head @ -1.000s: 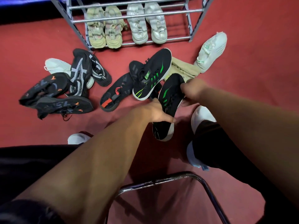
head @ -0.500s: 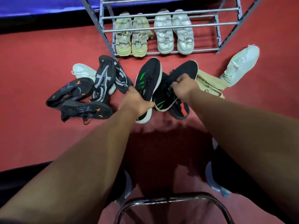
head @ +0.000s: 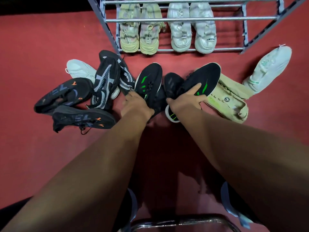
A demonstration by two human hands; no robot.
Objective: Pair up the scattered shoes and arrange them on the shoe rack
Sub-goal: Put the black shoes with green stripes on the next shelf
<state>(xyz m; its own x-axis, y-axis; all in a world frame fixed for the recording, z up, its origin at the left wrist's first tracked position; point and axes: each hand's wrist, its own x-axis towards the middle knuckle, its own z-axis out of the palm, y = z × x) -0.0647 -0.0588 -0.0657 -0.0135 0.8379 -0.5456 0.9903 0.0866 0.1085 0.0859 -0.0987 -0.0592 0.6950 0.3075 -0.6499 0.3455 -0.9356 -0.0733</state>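
Note:
Two black sneakers with green stripes are in my hands above the red floor. My left hand [head: 136,103] grips the left black-green sneaker [head: 148,79] at its heel. My right hand [head: 185,98] grips the right black-green sneaker [head: 203,77] around its middle. The grey metal shoe rack [head: 184,19] stands just beyond them; its bottom shelf holds a yellow-green pair [head: 139,36] and a white pair [head: 192,34]. Another black shoe [head: 172,82] lies between the two held sneakers, partly hidden.
On the floor at left lie two black-orange shoes [head: 66,92], two black-grey mesh shoes [head: 107,77] and a white sneaker [head: 80,70]. At right are beige shoes [head: 229,99] and another white sneaker [head: 269,67]. A metal chair frame [head: 180,221] is below me.
Both hands have carried the two black-green sneakers forward toward the rack, and my view has moved closer. The right hand's grip has shifted onto the sneaker's middle.

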